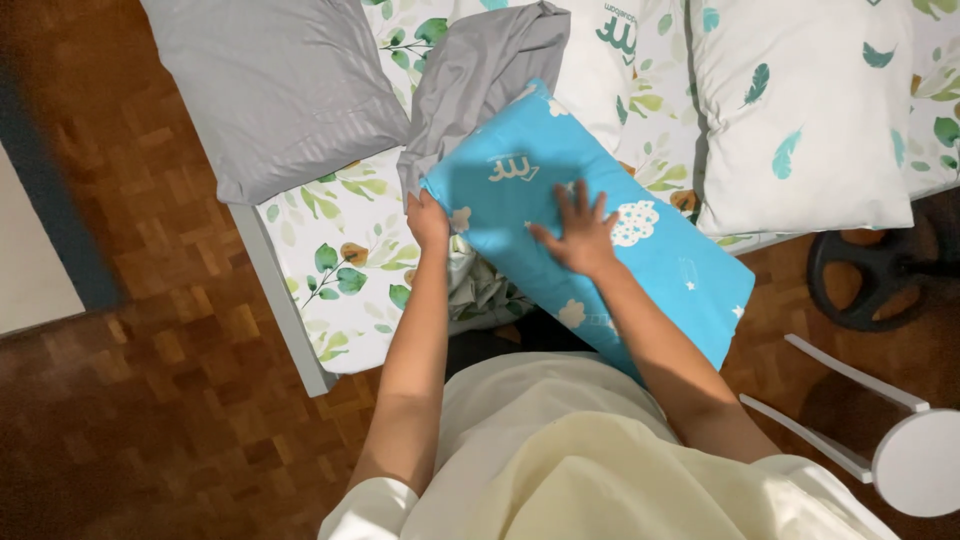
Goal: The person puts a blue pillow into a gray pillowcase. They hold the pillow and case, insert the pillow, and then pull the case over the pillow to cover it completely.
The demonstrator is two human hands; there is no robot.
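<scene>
Blue cloud-print pillow (600, 230) under both hands (580, 235)

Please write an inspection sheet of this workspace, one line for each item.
Surface: bed with leaf-print sheet.
Job's things: blue cloud-print pillow; grey pillowcase bunched at its far end.
Clutter: grey pillow, white feather-print pillow.
Grips: left hand pinches the blue pillow's corner; right hand lies flat on it, fingers spread.
Cables: nothing seen.
Surroundings: wooden parquet floor, white stool, dark weight plate.
</scene>
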